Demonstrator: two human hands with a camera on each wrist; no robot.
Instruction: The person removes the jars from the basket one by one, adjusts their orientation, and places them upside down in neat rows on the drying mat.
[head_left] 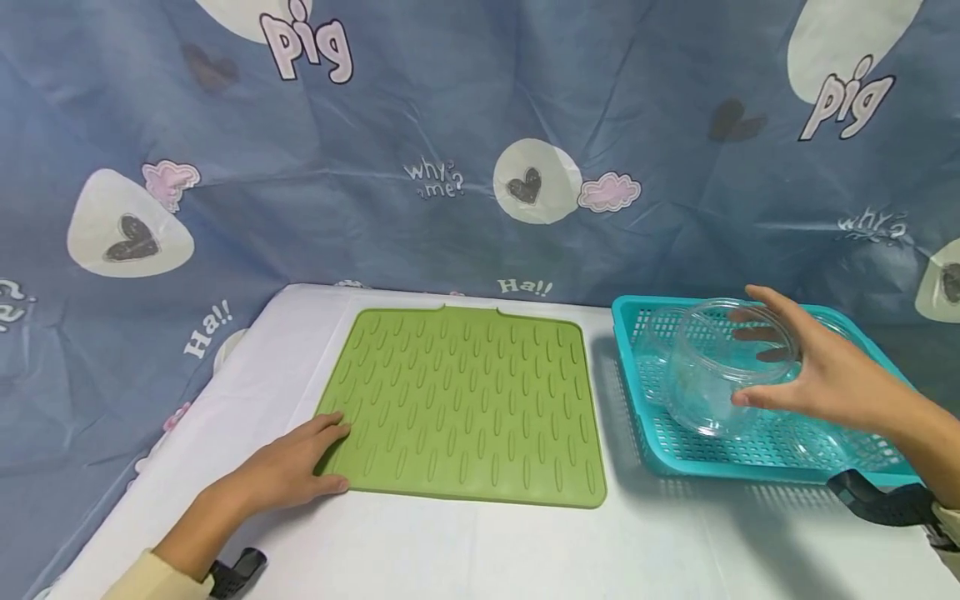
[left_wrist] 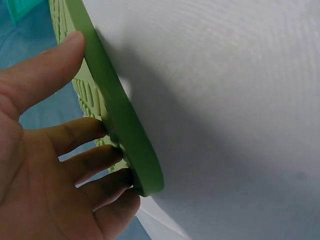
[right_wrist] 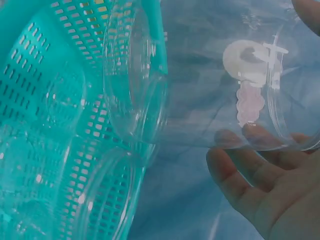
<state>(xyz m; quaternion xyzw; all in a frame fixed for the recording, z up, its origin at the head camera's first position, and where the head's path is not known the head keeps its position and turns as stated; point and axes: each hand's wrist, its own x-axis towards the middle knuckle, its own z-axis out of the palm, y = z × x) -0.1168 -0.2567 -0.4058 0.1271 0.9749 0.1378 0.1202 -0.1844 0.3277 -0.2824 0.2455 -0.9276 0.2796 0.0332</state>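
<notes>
My right hand (head_left: 821, 379) grips a clear round plastic jar (head_left: 701, 392) near its rim, thumb on one side and fingers on the other. The jar is tilted and held over the turquoise basket (head_left: 660, 465). In the right wrist view the fingers (right_wrist: 250, 172) show through and along the jar's transparent wall (right_wrist: 195, 110). My left hand (head_left: 292, 468) rests at the left edge of a green ridged mat (head_left: 465, 408), its fingertips touching the mat. The left wrist view has its thumb and relaxed fingers against the mat's green rim (left_wrist: 125, 117).
More clear plastic containers (head_left: 821, 442) lie inside the basket, their outlines hard to separate. The mat and basket stand side by side on a white-covered table (head_left: 465, 546). Behind them hangs a blue printed cloth (head_left: 375, 225).
</notes>
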